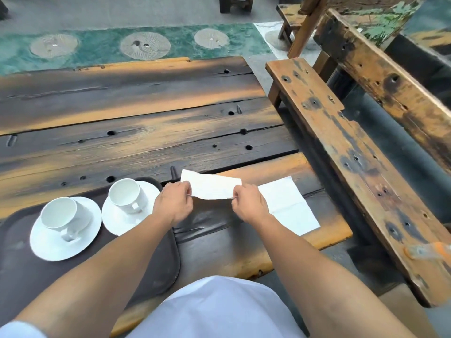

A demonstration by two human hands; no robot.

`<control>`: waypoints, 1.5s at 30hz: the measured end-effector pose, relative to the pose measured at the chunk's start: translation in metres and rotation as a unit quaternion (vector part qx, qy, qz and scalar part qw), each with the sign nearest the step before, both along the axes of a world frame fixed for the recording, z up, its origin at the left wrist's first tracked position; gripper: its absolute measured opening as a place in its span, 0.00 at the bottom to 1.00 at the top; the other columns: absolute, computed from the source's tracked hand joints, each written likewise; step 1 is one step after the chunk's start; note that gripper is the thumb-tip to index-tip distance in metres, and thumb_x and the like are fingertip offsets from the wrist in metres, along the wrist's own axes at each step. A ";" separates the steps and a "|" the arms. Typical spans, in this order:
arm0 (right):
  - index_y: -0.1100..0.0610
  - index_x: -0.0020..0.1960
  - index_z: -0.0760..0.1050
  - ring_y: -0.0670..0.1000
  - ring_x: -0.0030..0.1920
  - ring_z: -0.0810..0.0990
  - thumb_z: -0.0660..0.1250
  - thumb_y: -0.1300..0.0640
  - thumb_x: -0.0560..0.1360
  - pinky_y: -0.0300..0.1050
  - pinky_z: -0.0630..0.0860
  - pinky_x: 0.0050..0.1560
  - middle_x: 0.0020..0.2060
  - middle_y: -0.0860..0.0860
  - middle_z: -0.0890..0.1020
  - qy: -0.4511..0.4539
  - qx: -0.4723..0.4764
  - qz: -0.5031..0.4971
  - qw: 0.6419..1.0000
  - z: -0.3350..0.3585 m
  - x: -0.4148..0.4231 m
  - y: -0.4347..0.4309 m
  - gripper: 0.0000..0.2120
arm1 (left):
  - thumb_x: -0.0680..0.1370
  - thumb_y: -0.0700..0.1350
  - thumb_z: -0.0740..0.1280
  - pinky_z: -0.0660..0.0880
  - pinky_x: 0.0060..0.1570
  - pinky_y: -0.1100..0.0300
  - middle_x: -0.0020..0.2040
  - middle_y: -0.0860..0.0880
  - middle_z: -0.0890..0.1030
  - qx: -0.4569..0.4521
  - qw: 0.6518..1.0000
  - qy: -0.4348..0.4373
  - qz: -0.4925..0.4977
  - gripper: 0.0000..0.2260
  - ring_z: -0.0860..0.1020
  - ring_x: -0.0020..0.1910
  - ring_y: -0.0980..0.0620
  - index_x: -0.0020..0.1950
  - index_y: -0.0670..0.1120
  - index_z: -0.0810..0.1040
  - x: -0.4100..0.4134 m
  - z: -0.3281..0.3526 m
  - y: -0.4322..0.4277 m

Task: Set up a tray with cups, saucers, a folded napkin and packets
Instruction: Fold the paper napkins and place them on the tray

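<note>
A folded white napkin [211,186] is being held just above the table [146,132], to the R of the tray [151,264], stretched between both hands. Its L end is being pinched by the left hand [174,203], thumb & curled fingers closed on the edge. Its R end is being pinched the same way by the right hand [250,203]. A 2nd napkin [290,206], opened out w/ creases, is being left flat on the table near its R edge, just beside the right hand.

An L saucer [48,245] & an R saucer [114,223], both white, are being carried side by side on the dark brown tray. The L cup [59,213] & R cup [123,193] are being borne upright, one per saucer, handles turned toward the person. Only white interiors are being shown by both cups. The tray's R rim is being crossed by the left forearm [109,259]. A worn wooden bench [341,154] is being seen beyond the table's R side.
</note>
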State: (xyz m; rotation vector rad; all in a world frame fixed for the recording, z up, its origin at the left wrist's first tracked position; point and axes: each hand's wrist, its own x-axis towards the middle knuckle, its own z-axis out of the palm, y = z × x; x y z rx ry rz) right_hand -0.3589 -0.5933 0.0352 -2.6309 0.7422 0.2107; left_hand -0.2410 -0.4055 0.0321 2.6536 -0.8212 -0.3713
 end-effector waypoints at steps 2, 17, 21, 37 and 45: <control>0.55 0.50 0.78 0.58 0.60 0.74 0.60 0.58 0.75 0.45 0.73 0.52 0.53 0.53 0.79 0.051 0.014 0.024 0.998 -0.011 -0.008 0.003 0.09 | 0.74 0.42 0.60 0.77 0.49 0.51 0.49 0.47 0.81 0.034 0.999 0.031 -0.013 0.05 0.77 0.51 0.43 0.46 0.47 0.75 -0.006 -0.011 0.008; 0.56 0.53 0.78 0.58 0.56 0.78 0.61 0.59 0.76 0.48 0.77 0.55 0.54 0.55 0.82 0.149 0.121 0.032 0.981 -0.035 0.004 -0.016 0.10 | 0.76 0.41 0.59 0.73 0.46 0.57 0.47 0.48 0.79 0.128 0.976 0.172 0.027 0.05 0.75 0.47 0.45 0.47 0.49 0.74 0.001 -0.042 0.003; 0.56 0.51 0.78 0.59 0.54 0.79 0.60 0.61 0.75 0.46 0.77 0.51 0.53 0.57 0.82 0.144 0.125 0.021 0.982 -0.037 0.021 -0.023 0.10 | 0.76 0.41 0.58 0.75 0.49 0.55 0.51 0.45 0.81 0.124 0.977 0.164 0.049 0.06 0.77 0.48 0.44 0.47 0.49 0.73 0.016 -0.045 -0.005; 0.53 0.55 0.77 0.59 0.55 0.79 0.59 0.60 0.77 0.45 0.73 0.48 0.56 0.54 0.81 0.175 0.107 0.012 0.979 -0.069 0.089 -0.047 0.11 | 0.78 0.42 0.58 0.73 0.48 0.56 0.56 0.45 0.82 0.123 0.965 0.194 0.126 0.11 0.78 0.53 0.43 0.56 0.48 0.77 0.068 -0.075 -0.031; 0.52 0.53 0.76 0.57 0.55 0.79 0.62 0.64 0.75 0.44 0.70 0.48 0.55 0.50 0.79 0.184 0.070 0.001 0.980 -0.082 0.101 -0.048 0.11 | 0.76 0.40 0.63 0.77 0.54 0.48 0.55 0.45 0.78 0.152 0.962 0.197 0.113 0.06 0.77 0.56 0.41 0.52 0.46 0.74 0.077 -0.076 -0.038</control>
